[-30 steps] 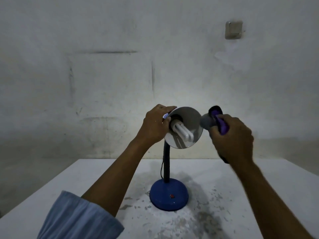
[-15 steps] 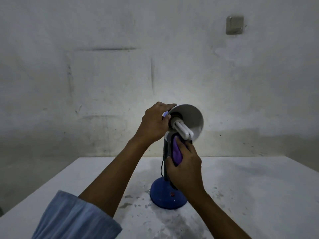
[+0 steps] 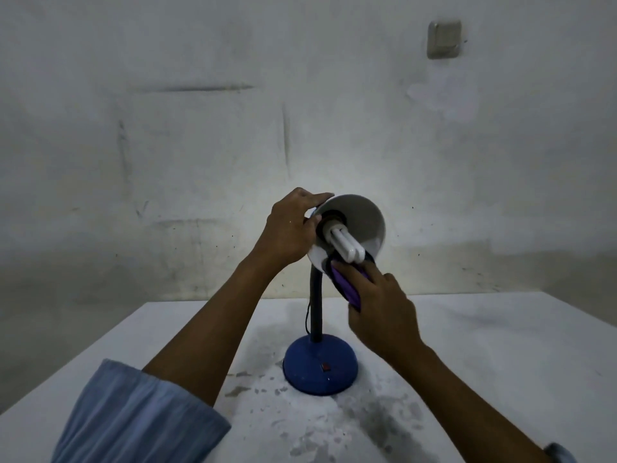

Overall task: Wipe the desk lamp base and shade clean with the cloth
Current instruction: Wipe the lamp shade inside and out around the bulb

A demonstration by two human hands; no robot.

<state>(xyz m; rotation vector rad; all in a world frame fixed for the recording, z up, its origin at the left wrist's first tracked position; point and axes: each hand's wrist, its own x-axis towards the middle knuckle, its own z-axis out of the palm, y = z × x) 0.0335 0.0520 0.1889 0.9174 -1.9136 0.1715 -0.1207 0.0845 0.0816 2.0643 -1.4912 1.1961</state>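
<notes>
My right hand (image 3: 384, 315), just right of frame centre, has swung in from the shade's outer right side and now pinches the folded purple cloth (image 3: 345, 285) against the lower inner rim of the white cone-shaped lamp shade (image 3: 364, 217), so I judge inside wiping is under way. My left hand (image 3: 288, 228) grips the shade's back. The round blue lamp base (image 3: 320, 369) below looks untouched.

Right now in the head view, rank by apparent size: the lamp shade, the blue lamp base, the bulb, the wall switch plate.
1. Lamp shade and blue lamp base: look alike in size; the shade is partly hidden by the hands, so no ranking between them.
2. Bulb.
3. Wall switch plate, though it is farthest from the camera.
</notes>
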